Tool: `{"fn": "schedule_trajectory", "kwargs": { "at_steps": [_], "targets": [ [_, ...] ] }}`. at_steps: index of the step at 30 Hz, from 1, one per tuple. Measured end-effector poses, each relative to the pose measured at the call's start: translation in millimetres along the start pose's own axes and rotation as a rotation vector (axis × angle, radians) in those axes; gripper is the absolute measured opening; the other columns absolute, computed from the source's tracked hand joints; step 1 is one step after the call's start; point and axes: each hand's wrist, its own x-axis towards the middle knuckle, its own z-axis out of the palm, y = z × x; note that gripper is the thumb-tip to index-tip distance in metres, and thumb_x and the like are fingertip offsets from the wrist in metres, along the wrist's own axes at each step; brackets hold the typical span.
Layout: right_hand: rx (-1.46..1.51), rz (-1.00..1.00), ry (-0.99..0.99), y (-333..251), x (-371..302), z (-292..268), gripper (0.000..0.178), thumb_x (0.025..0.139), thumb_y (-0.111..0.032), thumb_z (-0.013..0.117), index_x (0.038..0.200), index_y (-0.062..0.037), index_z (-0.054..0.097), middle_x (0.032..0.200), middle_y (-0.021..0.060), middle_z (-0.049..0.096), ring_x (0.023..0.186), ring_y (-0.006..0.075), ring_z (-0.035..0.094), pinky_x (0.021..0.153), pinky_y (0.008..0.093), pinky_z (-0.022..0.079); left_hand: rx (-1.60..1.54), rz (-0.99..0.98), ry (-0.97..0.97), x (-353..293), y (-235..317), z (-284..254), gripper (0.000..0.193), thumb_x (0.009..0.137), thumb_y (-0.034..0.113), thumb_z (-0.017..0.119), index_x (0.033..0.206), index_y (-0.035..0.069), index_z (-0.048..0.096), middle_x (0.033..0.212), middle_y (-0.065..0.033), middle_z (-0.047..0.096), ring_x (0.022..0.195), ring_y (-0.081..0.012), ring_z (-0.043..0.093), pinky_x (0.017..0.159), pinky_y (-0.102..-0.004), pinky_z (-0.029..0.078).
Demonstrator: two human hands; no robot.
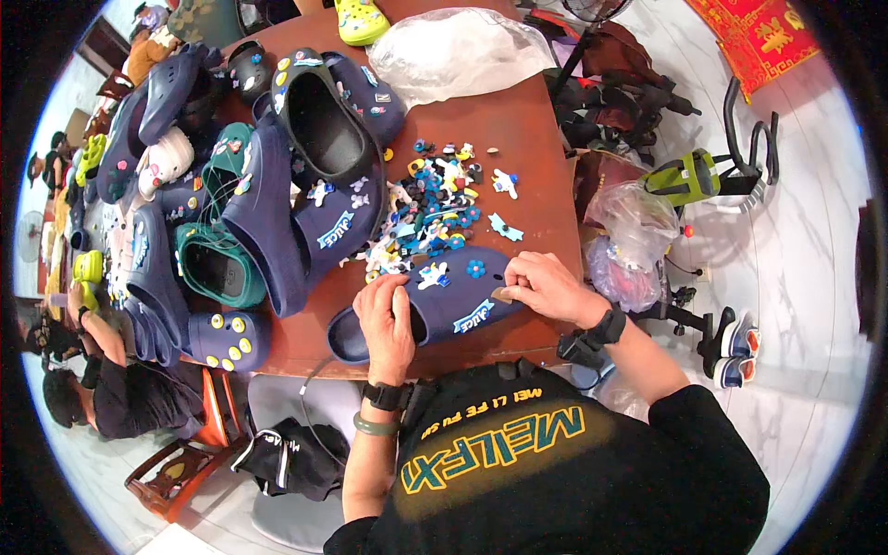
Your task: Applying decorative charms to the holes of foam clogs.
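Note:
A navy clog [435, 319] lies at the near table edge, toe to the right. It bears a white-and-blue figure charm [433, 275], a blue flower charm [475, 268] and a light-blue banner charm [474, 316]. My left hand [383, 314] is closed over the clog by its foot opening, fingers bent on the upper. At the toe, my right hand [546, 289] pinches a small brownish piece [502, 295] between thumb and fingers, against the clog; its exact kind is unclear. Beyond the clog spreads a pile of loose shoe charms [430, 208].
Navy clogs [268, 213] and a green clog [220, 266] crowd the table's left side. A clear plastic bag [458, 55] lies at the far end. Two charms, a figure [505, 183] and a banner [505, 228], lie right of the pile. Another person [129, 388] sits at left.

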Motion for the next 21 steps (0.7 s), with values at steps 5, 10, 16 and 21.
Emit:
{"fn": "schedule_trajectory", "kwargs": {
  "at_steps": [5, 10, 16, 21],
  "targets": [
    [-0.317, -0.112, -0.233, 2, 27, -45, 0.019, 0.086, -0.033, 0.066, 0.084, -0.0138, 0.065, 0.078, 0.0037, 0.064, 0.082, 0.0241, 0.061, 0.079, 0.0388, 0.038, -0.012, 0.008, 0.013, 1, 0, 0, 0.019, 0.095, 0.015, 0.052, 0.106, 0.007, 0.065, 0.11, -0.0111, 0.063, 0.108, -0.0279, 0.054, 0.1, -0.0403, 0.034],
    [-0.588, -0.141, -0.116, 36, 96, -60, 0.012, 0.084, -0.02, 0.062, 0.087, -0.0091, 0.066, 0.081, 0.0113, 0.066, 0.088, 0.0329, 0.065, 0.074, 0.0484, 0.045, 0.002, 0.023, 0.016, 1, -2, 0, 0.019, 0.095, 0.015, 0.052, 0.106, 0.007, 0.065, 0.11, -0.0113, 0.063, 0.107, -0.0283, 0.054, 0.099, -0.0404, 0.034],
    [-0.447, -0.161, 0.097, 72, 158, -29, 0.018, 0.085, -0.01, 0.058, 0.102, -0.0054, 0.062, 0.108, 0.0169, 0.061, 0.102, 0.0379, 0.06, 0.082, 0.0495, 0.05, 0.004, 0.019, 0.026, -2, -2, -1, 0.017, 0.095, 0.014, 0.053, 0.104, 0.007, 0.066, 0.108, -0.0107, 0.063, 0.106, -0.0282, 0.054, 0.098, -0.04, 0.035],
    [-0.494, -0.037, 0.099, 80, 162, -24, 0.023, 0.079, -0.005, 0.068, 0.1, -0.0048, 0.06, 0.104, 0.0155, 0.061, 0.098, 0.0374, 0.06, 0.082, 0.0467, 0.05, -0.027, 0.017, 0.035, -8, -3, 2, 0.017, 0.094, 0.014, 0.055, 0.105, 0.007, 0.066, 0.108, -0.0094, 0.063, 0.106, -0.0272, 0.054, 0.097, -0.0398, 0.035]
  ]
}}
